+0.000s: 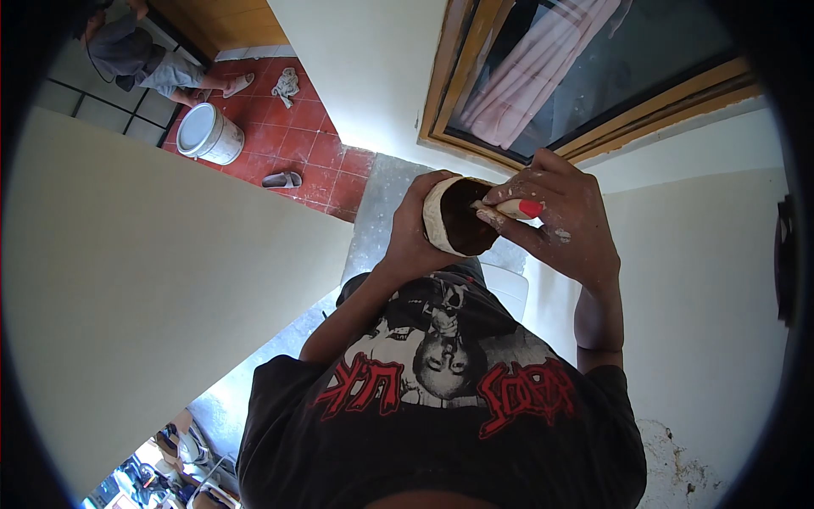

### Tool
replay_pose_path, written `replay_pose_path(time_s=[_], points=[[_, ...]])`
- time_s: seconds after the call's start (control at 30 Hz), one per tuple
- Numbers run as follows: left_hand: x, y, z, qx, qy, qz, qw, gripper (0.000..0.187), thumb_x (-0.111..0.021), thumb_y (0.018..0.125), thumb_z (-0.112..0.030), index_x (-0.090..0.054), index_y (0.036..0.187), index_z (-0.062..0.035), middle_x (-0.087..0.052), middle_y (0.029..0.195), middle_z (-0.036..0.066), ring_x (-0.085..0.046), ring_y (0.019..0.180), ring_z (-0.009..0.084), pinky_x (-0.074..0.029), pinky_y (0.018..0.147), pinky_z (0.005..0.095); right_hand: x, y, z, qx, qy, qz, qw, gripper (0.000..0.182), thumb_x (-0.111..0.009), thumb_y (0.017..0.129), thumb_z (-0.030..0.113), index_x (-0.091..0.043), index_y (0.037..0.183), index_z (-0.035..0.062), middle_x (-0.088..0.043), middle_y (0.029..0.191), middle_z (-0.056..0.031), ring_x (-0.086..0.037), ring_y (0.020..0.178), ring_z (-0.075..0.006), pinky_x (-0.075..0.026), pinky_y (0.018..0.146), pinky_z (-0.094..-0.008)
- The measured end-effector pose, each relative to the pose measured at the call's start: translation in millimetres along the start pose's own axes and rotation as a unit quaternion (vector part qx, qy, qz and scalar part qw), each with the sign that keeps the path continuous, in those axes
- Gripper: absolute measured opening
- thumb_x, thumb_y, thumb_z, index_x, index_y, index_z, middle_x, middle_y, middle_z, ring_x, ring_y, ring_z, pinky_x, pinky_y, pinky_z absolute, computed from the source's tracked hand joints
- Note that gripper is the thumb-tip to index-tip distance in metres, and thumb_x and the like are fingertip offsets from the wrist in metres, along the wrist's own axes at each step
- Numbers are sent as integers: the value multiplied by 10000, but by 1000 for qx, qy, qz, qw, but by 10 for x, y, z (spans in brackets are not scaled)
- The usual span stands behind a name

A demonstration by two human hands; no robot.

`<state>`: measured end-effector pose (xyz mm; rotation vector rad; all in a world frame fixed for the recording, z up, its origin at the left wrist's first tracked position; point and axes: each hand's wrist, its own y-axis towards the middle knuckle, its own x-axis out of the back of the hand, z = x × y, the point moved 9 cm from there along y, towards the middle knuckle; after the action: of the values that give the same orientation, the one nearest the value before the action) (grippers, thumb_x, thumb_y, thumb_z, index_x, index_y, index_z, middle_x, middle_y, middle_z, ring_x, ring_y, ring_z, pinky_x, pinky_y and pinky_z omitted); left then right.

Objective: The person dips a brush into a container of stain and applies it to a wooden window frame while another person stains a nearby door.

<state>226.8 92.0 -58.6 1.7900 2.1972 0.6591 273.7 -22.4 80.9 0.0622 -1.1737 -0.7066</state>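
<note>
My left hand [409, 227] is wrapped around the side of a round, cream-coloured container [436, 222] with a dark brown inside, tilted so that its mouth faces right. Between the thumb and fingers of my right hand [566, 214] is a brush with a pale, red-tipped handle [527, 209]. Its lower end points into the container's mouth, where my fingers and the dark interior hide the bristles. White smears mark my right hand.
A wood-framed window [560, 76] with a pink curtain is just ahead on the right. Cream walls [170, 271] stand on both sides. On the red tiles are a white bucket [210, 136], a sandal [281, 179] and a rag [286, 86]. Another person [136, 55] stands at upper left.
</note>
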Motion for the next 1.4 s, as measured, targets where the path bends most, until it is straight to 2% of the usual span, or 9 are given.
replay_pose_path(time_s=[0.7, 0.9, 1.03, 1.07, 1.1, 1.13, 1.17, 1.23, 1.4], points=[[146, 31, 69, 32, 8, -17, 999, 952, -956, 574, -156, -426, 1357, -40, -612, 1238, 133, -630, 1149, 255, -509, 988, 372, 193, 148, 3, 17, 1, -43, 999, 193, -871, 713, 150, -741, 844, 96, -727, 790, -22, -595, 671, -155, -469, 556, -299], [170, 56, 33, 34, 4, -38, 999, 923, -947, 583, -149, -439, 1345, -35, -618, 1230, 140, -632, 1142, 258, -510, 976, 374, 222, -53, -369, -201, 158, -129, 958, 121, -819, 784, 35, -733, 866, 11, -706, 827, -74, -691, 795, -131, -537, 667, -271], [155, -23, 187, 72, 66, -28, 995, 969, -951, 601, -160, -365, 1357, -7, -535, 1269, 159, -572, 1187, 258, -491, 1004, 395, -141, -359, -673, -203, 308, -203, 907, 189, -803, 785, -1, -693, 937, 17, -708, 945, -81, -690, 890, -154, -561, 771, -287], [119, -55, 273, 87, 55, -18, 995, 965, -945, 610, -144, -348, 1355, -6, -528, 1261, 156, -570, 1182, 259, -488, 1006, 398, -85, -295, -503, -133, 234, -191, 944, 237, -805, 786, 6, -676, 984, 25, -706, 989, -71, -679, 931, -140, -553, 811, -288], [89, -66, 343, 94, 44, -4, 995, 962, -938, 618, -127, -331, 1353, -5, -521, 1253, 154, -567, 1178, 259, -485, 1009, 402, -259, -482, -661, -181, 112, -192, 958, 262, -802, 792, 9, -672, 1018, 29, -703, 1011, -60, -673, 962, -144, -554, 833, -300], [46, -63, 347, 79, -11, -3, 997, 944, -924, 631, -97, -314, 1345, -3, -514, 1250, 149, -562, 1180, 259, -481, 1014, 406, -217, -337, -505, -145, 231, -194, 942, 259, -809, 804, 44, -674, 1024, 32, -703, 1016, -45, -676, 955, -157, -554, 827, -320], [81, -57, 307, 69, -13, -49, 996, 873, -938, 598, -142, -442, 1302, 0, -591, 1208, 164, -616, 1126, 281, -501, 980, 407, -192, -344, -496, -182, 264, -241, 916, 180, -825, 775, 11, -681, 882, 24, -710, 925, -67, -695, 867, -172, -556, 776, -316], [67, -23, 290, 57, 13, -52, 997, 902, -939, 598, -140, -414, 1315, 14, -584, 1201, 163, -611, 1125, 278, -503, 976, 401, -189, -338, -505, -245, 241, -210, 916, 137, -788, 860, 79, -695, 913, -6, -708, 859, -57, -658, 798, -96, -528, 684, -254], [121, 51, 339, 69, 12, -39, 997, 912, -945, 581, -143, -423, 1317, -6, -589, 1217, 151, -594, 1139, 270, -479, 996, 404, 58, -416, -531, -253, 206, -274, 905, 212, -807, 859, 177, -713, 868, -13, -683, 739, -31, -606, 653, -70, -481, 573, -244]])
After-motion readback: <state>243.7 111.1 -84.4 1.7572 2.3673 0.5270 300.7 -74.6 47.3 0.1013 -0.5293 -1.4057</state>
